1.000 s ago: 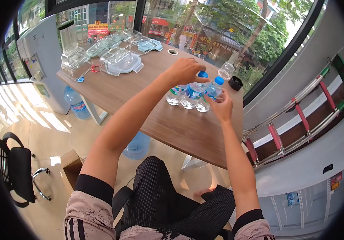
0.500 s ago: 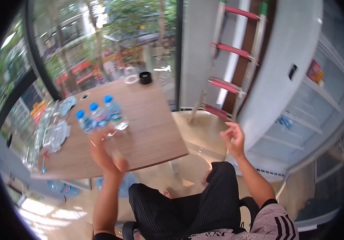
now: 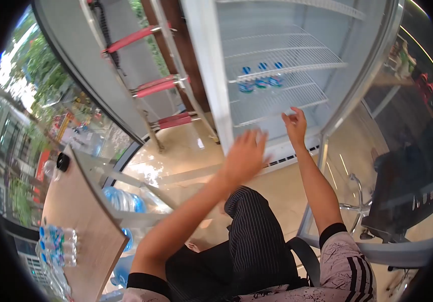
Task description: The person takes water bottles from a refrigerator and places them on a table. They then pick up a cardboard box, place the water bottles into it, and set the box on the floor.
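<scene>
Both of my hands are raised in front of an open glass-door fridge (image 3: 214,65). My left hand (image 3: 246,156) is slightly blurred, its fingers apart and holding nothing. To its right, my right hand (image 3: 296,128) is held up with curled but parted fingers, empty, just below a wire shelf (image 3: 302,98). Three small blue-capped bottles (image 3: 261,78) stand on that shelf, beyond my hands. More blue-capped bottles (image 3: 58,246) stand on the wooden table (image 3: 83,221) at the left.
A ladder with red rungs (image 3: 158,86) leans left of the fridge. Large blue water bottles (image 3: 126,200) stand beneath the table side. A black office chair (image 3: 403,201) is at the right. A black round object (image 3: 63,161) sits on the table edge.
The view has turned right toward the fridge. My left hand has moved away from the bottles on the table and is now near my right hand, before the fridge.
</scene>
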